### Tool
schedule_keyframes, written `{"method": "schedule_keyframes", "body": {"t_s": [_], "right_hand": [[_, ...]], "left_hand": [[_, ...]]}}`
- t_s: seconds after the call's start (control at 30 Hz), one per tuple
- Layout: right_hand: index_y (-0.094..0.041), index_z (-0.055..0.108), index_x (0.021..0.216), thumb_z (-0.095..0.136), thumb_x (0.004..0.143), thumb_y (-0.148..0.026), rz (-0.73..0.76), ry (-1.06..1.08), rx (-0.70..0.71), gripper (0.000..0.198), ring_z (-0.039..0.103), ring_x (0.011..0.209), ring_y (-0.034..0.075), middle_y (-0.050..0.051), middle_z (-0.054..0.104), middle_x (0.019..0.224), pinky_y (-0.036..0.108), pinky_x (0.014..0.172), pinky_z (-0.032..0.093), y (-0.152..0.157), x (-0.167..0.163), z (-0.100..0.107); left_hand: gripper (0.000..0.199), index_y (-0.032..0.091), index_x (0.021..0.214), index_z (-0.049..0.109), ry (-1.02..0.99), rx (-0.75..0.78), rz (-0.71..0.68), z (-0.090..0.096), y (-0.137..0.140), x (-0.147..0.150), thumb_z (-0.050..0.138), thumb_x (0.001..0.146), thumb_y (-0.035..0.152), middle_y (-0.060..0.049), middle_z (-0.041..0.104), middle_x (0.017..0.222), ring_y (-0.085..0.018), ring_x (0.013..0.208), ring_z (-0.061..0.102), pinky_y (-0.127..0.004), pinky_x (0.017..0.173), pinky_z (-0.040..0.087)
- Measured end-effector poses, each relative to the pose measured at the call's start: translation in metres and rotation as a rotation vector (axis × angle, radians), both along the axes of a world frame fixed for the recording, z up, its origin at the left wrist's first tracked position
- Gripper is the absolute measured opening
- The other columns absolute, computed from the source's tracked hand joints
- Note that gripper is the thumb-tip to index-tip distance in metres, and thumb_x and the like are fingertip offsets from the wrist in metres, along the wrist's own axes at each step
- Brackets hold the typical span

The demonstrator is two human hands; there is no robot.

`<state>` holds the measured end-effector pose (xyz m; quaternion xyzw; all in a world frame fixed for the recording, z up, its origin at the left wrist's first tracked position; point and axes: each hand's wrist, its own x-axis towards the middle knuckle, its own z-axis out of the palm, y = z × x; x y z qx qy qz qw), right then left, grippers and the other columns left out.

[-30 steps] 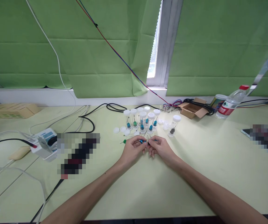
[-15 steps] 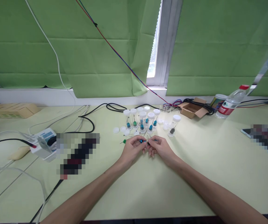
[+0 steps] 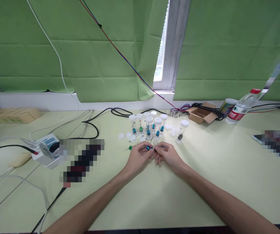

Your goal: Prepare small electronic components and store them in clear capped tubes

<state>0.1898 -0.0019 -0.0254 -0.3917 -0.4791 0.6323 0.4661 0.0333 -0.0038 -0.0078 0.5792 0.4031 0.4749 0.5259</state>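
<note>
My left hand (image 3: pixel 140 155) is closed, thumb and fingers pinching a small blue part with thin wire leads (image 3: pixel 148 148). Right against it, my right hand (image 3: pixel 165 154) is closed in a pinch on a small dark piece (image 3: pixel 155 150), mostly covered by the fingertips. The fingertips of both hands meet just above the table. Beside my left hand lies a small green part with leads (image 3: pixel 130 148). Behind my hands stand several clear vials with white caps (image 3: pixel 157 128), holding blue or green parts. A single vial with a dark part (image 3: pixel 181 131) stands to their right.
Loose white caps (image 3: pixel 121 136) lie by the vials. At the back right are an open cardboard box (image 3: pixel 198 115), black cables and a tilted water bottle (image 3: pixel 242 107). A white power strip (image 3: pixel 46 149) with cords sits left. A phone (image 3: pixel 257 139) lies far right.
The blue part in my left fingers has shifted slightly to the right and tilted. Both hands otherwise keep almost the same place.
</note>
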Motion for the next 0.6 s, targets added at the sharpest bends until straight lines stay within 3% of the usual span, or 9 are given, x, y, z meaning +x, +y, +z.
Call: {"method": "schedule_keyframes", "body": {"t_s": [0.6], "right_hand": [[-0.018, 0.054, 0.079, 0.065, 0.080, -0.055, 0.027, -0.039, -0.003, 0.038, 0.058, 0.039, 0.013, 0.000, 0.064, 0.057, 0.022, 0.035, 0.043, -0.0019, -0.0003, 0.0034]], "left_hand": [[0.018, 0.017, 0.089, 0.065, 0.131, 0.067, 0.002, -0.0008, -0.0004, -0.0028, 0.067, 0.080, 0.032, 0.000, 0.063, 0.071, -0.012, 0.058, 0.057, -0.024, 0.057, 0.046]]}}
